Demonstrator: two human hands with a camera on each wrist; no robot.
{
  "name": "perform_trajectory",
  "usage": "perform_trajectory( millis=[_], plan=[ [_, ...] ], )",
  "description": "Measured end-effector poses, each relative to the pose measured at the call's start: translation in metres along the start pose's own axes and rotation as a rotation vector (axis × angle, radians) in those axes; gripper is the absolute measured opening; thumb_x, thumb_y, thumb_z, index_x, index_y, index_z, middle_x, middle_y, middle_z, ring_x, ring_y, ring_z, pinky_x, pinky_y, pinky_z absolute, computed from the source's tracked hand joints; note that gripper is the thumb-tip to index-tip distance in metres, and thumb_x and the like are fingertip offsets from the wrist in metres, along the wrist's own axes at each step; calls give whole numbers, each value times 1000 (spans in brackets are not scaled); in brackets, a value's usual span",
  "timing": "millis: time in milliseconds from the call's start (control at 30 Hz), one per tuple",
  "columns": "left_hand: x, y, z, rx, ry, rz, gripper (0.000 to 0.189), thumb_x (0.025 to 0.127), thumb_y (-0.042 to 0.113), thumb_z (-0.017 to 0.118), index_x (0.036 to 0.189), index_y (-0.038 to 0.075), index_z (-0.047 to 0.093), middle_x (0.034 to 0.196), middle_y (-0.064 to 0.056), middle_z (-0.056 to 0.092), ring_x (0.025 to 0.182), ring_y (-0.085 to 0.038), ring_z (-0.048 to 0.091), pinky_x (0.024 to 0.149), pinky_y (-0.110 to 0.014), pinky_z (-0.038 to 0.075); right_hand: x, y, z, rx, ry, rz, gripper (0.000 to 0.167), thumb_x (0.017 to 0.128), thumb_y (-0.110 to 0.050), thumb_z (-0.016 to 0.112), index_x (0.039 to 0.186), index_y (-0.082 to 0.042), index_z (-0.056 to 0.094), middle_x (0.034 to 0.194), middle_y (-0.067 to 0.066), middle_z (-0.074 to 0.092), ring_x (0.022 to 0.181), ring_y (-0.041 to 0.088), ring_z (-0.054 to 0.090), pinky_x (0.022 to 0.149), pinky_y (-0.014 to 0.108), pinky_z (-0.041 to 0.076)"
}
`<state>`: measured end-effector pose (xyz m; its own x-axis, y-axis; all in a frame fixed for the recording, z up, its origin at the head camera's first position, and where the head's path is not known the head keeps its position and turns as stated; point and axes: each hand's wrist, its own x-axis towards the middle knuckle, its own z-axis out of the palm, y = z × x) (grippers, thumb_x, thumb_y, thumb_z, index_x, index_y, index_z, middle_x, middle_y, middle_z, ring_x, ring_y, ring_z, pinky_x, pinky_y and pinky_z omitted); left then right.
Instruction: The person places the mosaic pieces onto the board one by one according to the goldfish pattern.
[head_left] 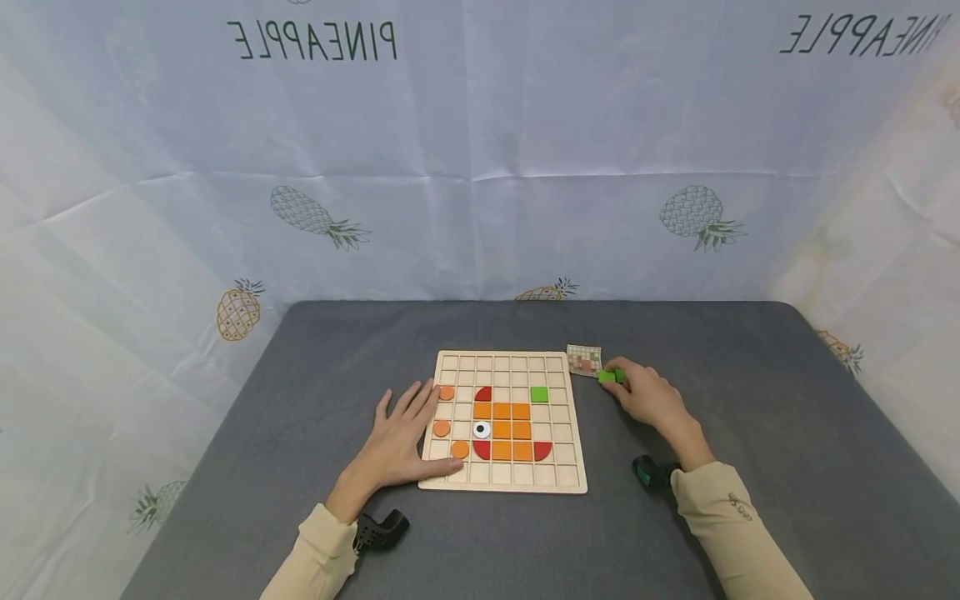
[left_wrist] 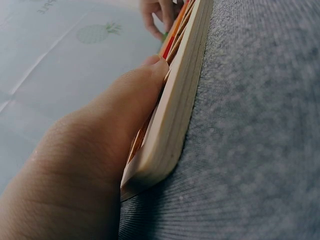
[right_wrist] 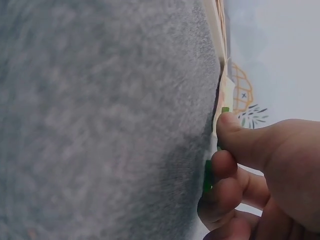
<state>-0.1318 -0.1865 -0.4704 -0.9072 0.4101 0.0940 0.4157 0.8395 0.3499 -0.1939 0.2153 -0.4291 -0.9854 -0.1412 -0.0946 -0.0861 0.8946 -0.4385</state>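
Observation:
A wooden grid board point(head_left: 555, 477) lies on the table, bearing a fish-like pattern of orange squares point(head_left: 502, 430), red quarter-round pieces point(head_left: 542, 451), a white eye disc point(head_left: 482, 429), orange discs point(head_left: 460, 449) and one green square point(head_left: 539, 394). My left hand point(head_left: 397, 442) rests at the board's left edge, fingers spread, its thumb over the near left corner. To the right of the board, my right hand point(head_left: 647, 395) pinches a green square tile point(head_left: 607, 377) between thumb and fingers. More green point(right_wrist: 207, 175) shows by its lower fingers in the right wrist view, partly hidden.
A small printed pattern card point(head_left: 584, 360) lies by the board's far right corner, beside my right fingertips. The grey tabletop point(head_left: 300, 400) runs back to a hanging cloth point(head_left: 480, 233) with pineapple prints. Dark wrist cameras point(head_left: 382, 530) sit on both wrists.

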Motion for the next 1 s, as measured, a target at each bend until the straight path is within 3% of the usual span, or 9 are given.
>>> perform_trajectory(
  millis=[500, 833, 1000],
  plan=[
    [0, 0, 0, 0, 1, -2, 117, 78, 79, 64, 163, 10, 24, 171, -11, 23, 159, -36, 20, 121, -73, 6, 3, -19, -3, 4, 32, -75, 39, 104, -24, 60, 139, -5, 59, 69, 4, 57, 53, 16, 47, 48, 30, 33],
    [0, -1, 0, 7, -4, -6, 118, 77, 80, 62, 164, 10, 23, 172, -10, 22, 159, -36, 20, 121, -73, 7, 10, -46, 4, 11, 31, -132, 37, 102, -23, 64, 135, -7, 62, 76, 7, 63, 54, 15, 45, 49, 28, 31],
    [1, 0, 0, 4, -3, -4, 118, 77, 79, 63, 164, 10, 24, 172, -10, 22, 159, -36, 20, 121, -73, 7, 14, -61, 12, 37, 8, -170, 36, 100, -23, 67, 132, -6, 63, 67, 4, 56, 52, 14, 43, 49, 27, 32]
  ],
)
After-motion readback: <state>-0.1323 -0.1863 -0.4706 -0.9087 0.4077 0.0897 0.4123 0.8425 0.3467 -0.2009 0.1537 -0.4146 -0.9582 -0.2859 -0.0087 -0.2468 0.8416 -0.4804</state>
